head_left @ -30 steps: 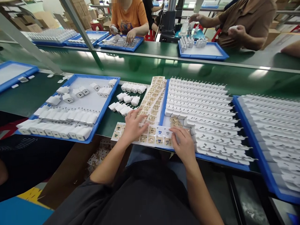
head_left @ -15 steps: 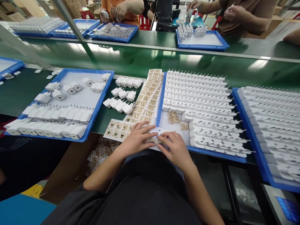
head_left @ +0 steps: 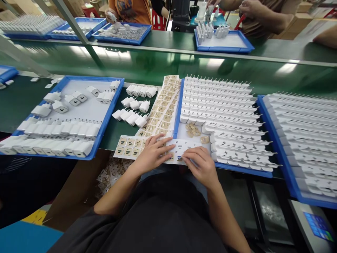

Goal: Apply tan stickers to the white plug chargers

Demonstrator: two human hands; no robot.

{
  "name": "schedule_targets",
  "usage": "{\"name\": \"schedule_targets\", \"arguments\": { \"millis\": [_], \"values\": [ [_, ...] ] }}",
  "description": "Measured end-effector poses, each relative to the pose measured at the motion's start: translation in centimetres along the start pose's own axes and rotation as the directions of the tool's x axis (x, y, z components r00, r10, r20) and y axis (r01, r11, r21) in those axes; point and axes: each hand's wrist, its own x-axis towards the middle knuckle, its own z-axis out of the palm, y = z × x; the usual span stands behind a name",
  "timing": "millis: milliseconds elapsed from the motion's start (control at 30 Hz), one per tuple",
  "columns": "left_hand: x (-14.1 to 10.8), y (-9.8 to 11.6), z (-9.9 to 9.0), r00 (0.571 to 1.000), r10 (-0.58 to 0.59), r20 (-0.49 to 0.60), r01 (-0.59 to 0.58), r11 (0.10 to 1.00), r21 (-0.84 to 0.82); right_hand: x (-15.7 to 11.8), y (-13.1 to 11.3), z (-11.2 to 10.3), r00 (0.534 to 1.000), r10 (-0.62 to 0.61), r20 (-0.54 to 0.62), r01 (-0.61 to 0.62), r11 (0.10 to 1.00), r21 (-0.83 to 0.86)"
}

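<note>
My left hand [head_left: 152,151] lies with its fingers spread on a white sheet [head_left: 189,143] that carries rows of tan stickers [head_left: 129,142]. The right part of this sheet shows bare white backing with small cut-outs, and it overlaps the tray's edge. My right hand [head_left: 200,163] is closed in a pinch at the sheet's lower edge, with a small tan sticker [head_left: 180,159] at its fingertips. Its other fingers are curled. Just beyond the hands, a small pile of tan pieces [head_left: 193,130] and a single tan piece [head_left: 204,140] lie in the tray.
A blue tray [head_left: 244,171] holds rows of white plug chargers [head_left: 218,105]; another full tray [head_left: 292,182] stands to its right. At left is a partly filled tray [head_left: 105,128]. Loose chargers [head_left: 135,103] and more sticker sheets [head_left: 160,112] lie between. Co-workers sit across the bench.
My right hand has moved a little right, away from my left hand, and now pinches a sticker at the sheet's lower edge. My left hand stays on the sheet. The view has shifted slightly.
</note>
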Motion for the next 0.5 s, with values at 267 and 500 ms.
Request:
{"name": "schedule_targets", "arguments": {
  "millis": [267, 500],
  "values": [
    [3.8, 2.4, -1.0, 0.984, 0.093, -0.150, -0.098, 0.995, -0.028, -0.9, 0.0, -1.1, 0.994, 0.098, 0.050, -0.103, 0.988, 0.114],
    [14.7, 6.5, 0.3, 0.975, 0.203, -0.096, -0.197, 0.978, 0.065, -1.0, -0.6, -1.2, 0.993, 0.111, 0.033, -0.115, 0.972, 0.207]
  ]
}}
